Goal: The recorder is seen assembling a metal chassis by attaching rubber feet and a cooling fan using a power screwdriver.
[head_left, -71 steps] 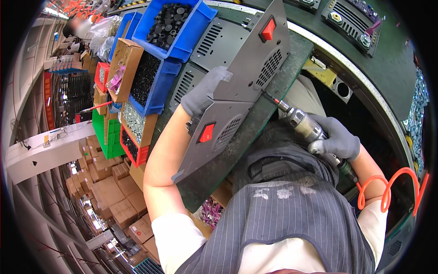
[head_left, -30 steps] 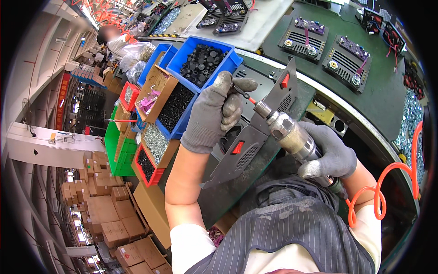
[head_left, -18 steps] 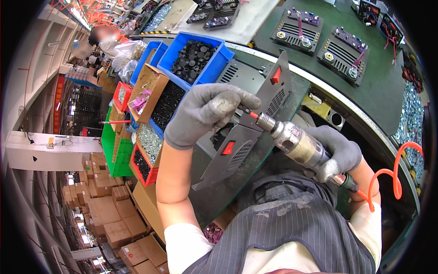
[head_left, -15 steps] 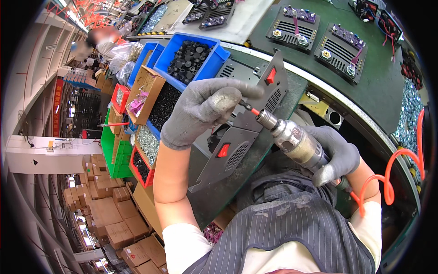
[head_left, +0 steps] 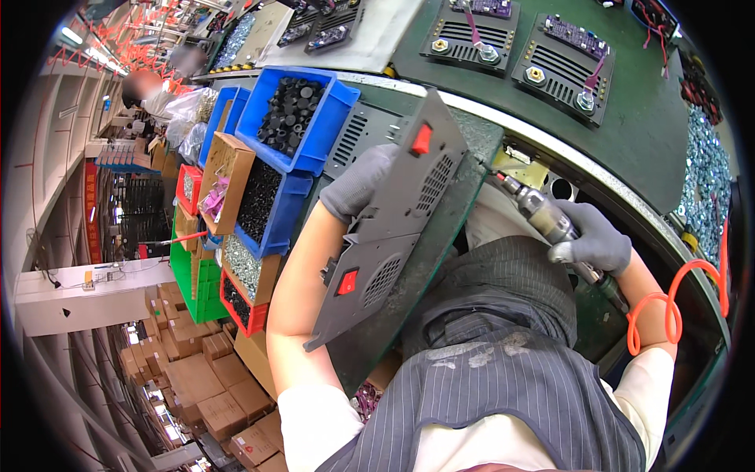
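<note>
My right hand [head_left: 594, 237], in a grey glove, is closed around an air screwdriver [head_left: 543, 214]. Its bit points up and left, apart from the metal parts. An orange coiled hose [head_left: 671, 303] runs beside my right forearm. My left hand [head_left: 359, 186], also gloved, reaches behind an upright dark grey metal panel [head_left: 399, 195] with a red switch [head_left: 422, 140] and vent slots. The panel hides its fingers, so I cannot see whether they grip it. A similar panel [head_left: 368, 263] with a red switch [head_left: 348, 283] stands nearer me, beside my left forearm.
Blue bins [head_left: 334, 118] of black plastic parts and black screws stand left of the panels, beside a cardboard tray [head_left: 236, 169], red bins [head_left: 253, 318] and a green crate [head_left: 206, 287]. Beyond the rail, slotted plates [head_left: 562, 67] carry circuit boards. Silver screws [head_left: 702, 177] lie at far right.
My left hand has left the screwdriver's bit and gone behind the far panel. My right hand has drawn the screwdriver to the right, away from the panels.
</note>
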Available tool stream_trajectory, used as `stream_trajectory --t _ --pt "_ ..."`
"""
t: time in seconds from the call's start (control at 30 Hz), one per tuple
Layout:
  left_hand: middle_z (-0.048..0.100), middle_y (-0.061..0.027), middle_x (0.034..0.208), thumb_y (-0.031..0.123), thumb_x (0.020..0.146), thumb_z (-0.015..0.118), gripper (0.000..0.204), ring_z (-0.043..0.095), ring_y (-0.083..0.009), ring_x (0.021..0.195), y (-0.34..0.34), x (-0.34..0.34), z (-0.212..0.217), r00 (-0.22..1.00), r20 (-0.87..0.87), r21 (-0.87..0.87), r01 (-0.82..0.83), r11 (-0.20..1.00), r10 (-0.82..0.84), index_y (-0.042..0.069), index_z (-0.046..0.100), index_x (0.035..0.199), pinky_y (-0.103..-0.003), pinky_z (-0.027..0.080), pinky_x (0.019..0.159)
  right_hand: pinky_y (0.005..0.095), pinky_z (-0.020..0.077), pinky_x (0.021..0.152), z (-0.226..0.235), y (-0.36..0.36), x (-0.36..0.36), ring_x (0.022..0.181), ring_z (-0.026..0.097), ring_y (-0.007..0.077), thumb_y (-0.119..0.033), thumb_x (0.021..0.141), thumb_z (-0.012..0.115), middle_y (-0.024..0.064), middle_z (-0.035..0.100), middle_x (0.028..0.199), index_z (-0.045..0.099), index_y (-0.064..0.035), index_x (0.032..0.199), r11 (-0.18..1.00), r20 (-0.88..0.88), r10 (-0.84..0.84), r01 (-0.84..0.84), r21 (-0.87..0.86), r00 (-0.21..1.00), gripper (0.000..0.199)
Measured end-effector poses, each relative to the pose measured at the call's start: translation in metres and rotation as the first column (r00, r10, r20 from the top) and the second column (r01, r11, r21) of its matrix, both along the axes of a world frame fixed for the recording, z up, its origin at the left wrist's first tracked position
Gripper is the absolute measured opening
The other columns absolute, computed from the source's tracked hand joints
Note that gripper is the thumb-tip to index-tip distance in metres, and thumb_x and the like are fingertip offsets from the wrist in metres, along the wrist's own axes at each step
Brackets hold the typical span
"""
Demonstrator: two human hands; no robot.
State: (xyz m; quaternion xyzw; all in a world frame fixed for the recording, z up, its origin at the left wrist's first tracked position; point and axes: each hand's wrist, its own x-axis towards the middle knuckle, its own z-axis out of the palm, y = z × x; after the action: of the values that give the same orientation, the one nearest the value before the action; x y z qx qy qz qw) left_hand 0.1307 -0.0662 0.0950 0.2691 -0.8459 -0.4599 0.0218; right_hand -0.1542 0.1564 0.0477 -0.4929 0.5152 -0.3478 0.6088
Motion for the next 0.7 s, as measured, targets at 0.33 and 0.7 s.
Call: stream_trajectory --t 0.33,0.7 --pt "0.064 -0.0095 0.095 0.015 0.084 0.06 0.028 0.059 -0.0211 0.084 -0.008 0.014 -0.04 0.977 -0.21 0.191 0.075 0.979 -0.034 0.0 0.059 0.108 -0.031 0.048 0.075 0.0314 0.0445 0.075 -0.022 -0.019 0.006 0.079 0.055 0.0166 -0.036 0.064 0.079 0.0079 0.06 0.086 0.056 0.0019 0.112 0.996 -0.027 0.078 -0.079 -0.047 0.997 0.066" --pt "0.064 -0.0091 0.095 0.019 0.085 0.059 0.03 0.059 -0.019 0.084 -0.012 0.002 -0.042 0.966 -0.216 0.055 0.156 0.986 -0.141 0.0 0.059 0.108 -0.031 0.048 0.074 0.0333 0.0456 0.074 -0.011 -0.043 0.001 0.077 0.057 0.0191 -0.032 0.066 0.077 0.0109 0.062 0.083 0.054 0.0027 0.115 0.982 -0.154 0.178 -0.185 -0.033 0.972 0.065"
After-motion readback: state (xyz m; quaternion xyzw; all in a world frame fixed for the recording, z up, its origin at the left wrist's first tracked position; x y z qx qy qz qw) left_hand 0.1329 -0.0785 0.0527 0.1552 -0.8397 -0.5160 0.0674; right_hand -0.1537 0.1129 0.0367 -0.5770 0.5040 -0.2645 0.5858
